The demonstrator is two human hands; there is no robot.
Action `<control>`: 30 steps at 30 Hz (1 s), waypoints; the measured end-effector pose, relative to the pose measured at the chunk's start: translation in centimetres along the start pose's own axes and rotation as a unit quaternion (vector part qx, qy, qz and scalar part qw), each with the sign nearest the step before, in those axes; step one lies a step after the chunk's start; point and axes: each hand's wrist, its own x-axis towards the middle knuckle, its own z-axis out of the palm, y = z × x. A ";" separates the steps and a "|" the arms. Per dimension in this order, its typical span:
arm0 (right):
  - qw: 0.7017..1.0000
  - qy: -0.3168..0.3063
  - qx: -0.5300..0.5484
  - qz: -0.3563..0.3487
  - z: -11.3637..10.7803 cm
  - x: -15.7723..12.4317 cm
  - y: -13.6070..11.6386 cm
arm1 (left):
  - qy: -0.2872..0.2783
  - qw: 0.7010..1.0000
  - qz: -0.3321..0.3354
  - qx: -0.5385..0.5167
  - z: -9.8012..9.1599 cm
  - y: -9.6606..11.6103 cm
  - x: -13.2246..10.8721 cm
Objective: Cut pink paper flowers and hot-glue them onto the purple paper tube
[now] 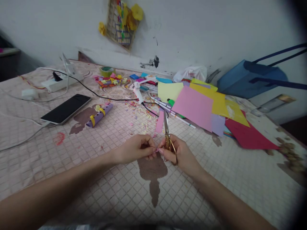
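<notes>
My left hand [137, 149] is closed in a pinch on a small pink piece [157, 149], apparently paper, mostly hidden by the fingertips. Close against it, my right hand [183, 153] has gold-handled scissors [166, 127] hooked in its fingers, blades pointing away from me. Its thumb and fingertip also meet at the pink piece. Just beyond the hands lies a pink strip [159, 123] beside the blades. Farther left rests a rolled purple tube [103, 114] with yellow bands and a pale flower.
A white glue gun [137, 92] with a black cord stands among paper scraps [146, 119]. Coloured sheets [194, 107] spread to the right, near a blue bag [249, 78]. On the left are a phone [67, 108], a power strip [56, 82] and cables. Green tape [107, 71] sits at the back.
</notes>
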 end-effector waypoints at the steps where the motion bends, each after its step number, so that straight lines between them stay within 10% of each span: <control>1: 1.000 0.003 -0.003 -0.004 0.1 0.0 0.0 | 0.002 1.000 0.001 0.005 0.1 0.0 0.0; 30: 0.989 -0.128 -0.053 0.056 -1.7 -0.3 0.0 | 0.097 0.983 0.019 -0.156 -2.9 1.1 0.4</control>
